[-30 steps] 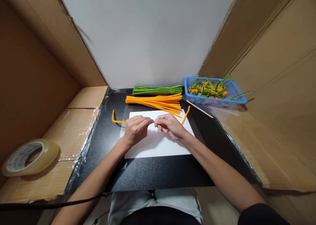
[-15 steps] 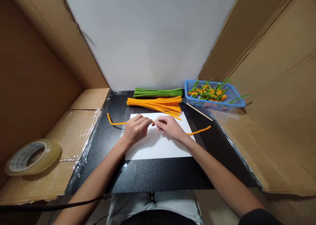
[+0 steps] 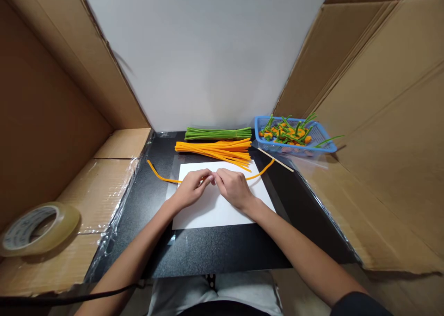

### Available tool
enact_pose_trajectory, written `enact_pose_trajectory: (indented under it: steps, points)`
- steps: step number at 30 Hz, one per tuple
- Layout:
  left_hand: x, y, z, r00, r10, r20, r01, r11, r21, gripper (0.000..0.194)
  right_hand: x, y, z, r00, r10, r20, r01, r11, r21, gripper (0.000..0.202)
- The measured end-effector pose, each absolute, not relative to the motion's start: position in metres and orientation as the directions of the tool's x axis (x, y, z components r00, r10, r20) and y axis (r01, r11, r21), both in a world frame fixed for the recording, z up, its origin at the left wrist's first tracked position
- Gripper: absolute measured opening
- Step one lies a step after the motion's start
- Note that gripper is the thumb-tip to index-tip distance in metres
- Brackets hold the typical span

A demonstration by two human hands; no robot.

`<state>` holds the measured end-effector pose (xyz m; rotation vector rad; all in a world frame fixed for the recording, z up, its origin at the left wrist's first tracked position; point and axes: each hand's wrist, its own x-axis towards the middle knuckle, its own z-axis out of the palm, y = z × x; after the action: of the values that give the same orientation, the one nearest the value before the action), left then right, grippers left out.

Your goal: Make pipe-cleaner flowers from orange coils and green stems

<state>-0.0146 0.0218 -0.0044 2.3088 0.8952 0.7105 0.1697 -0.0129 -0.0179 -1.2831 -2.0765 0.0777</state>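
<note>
Fingertips nearly touching, my left hand [image 3: 193, 185] and my right hand [image 3: 235, 186] are both closed on an orange pipe cleaner [image 3: 261, 171]. Its middle is hidden by my fingers. One end sticks out past my left hand and bends up at the tip; the other slants up beyond my right hand. Beneath my hands lies a white sheet of paper [image 3: 215, 216]. Just behind it rests a pile of orange pipe cleaners [image 3: 211, 148], with a bundle of green pipe cleaners [image 3: 218, 134] farther back.
At the back right stands a blue basket [image 3: 294, 149] with several orange and green pieces in it. A thin wooden stick [image 3: 275, 159] lies in front of it. A tape roll [image 3: 40, 228] sits on cardboard at the left. Cardboard walls flank the black table [image 3: 222, 253].
My hands have come closer together, and my right hand has turned. The pipe cleaner's right end has swung upward and inward. The whole view has shifted slightly.
</note>
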Motion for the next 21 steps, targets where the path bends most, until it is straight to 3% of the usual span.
enact_pose_trajectory:
  steps: [6, 13, 16, 21]
  points:
    - [-0.017, 0.025, -0.005, 0.717, 0.666, 0.209, 0.362, -0.61, 0.705, 0.044, 0.178, -0.006, -0.021, -0.425, 0.725, 0.541, 0.749, 0.618, -0.24, 0.039]
    - [-0.015, 0.022, -0.009, 0.702, 0.636, 0.322, 0.369, -0.71, 0.6, 0.032, 0.184, -0.002, -0.021, -0.477, 0.725, 0.497, 0.694, 0.658, -0.293, 0.037]
    - [-0.015, 0.021, -0.015, 0.683, 0.59, 0.431, 0.411, -0.798, 0.441, 0.025, 0.183, -0.003, -0.021, -0.459, 0.744, 0.486, 0.698, 0.64, -0.321, 0.037]
    - [-0.014, 0.022, -0.024, 0.705, 0.416, 0.574, 0.475, -0.878, 0.053, 0.025, 0.182, -0.003, -0.021, -0.433, 0.764, 0.478, 0.727, 0.61, -0.315, 0.037]
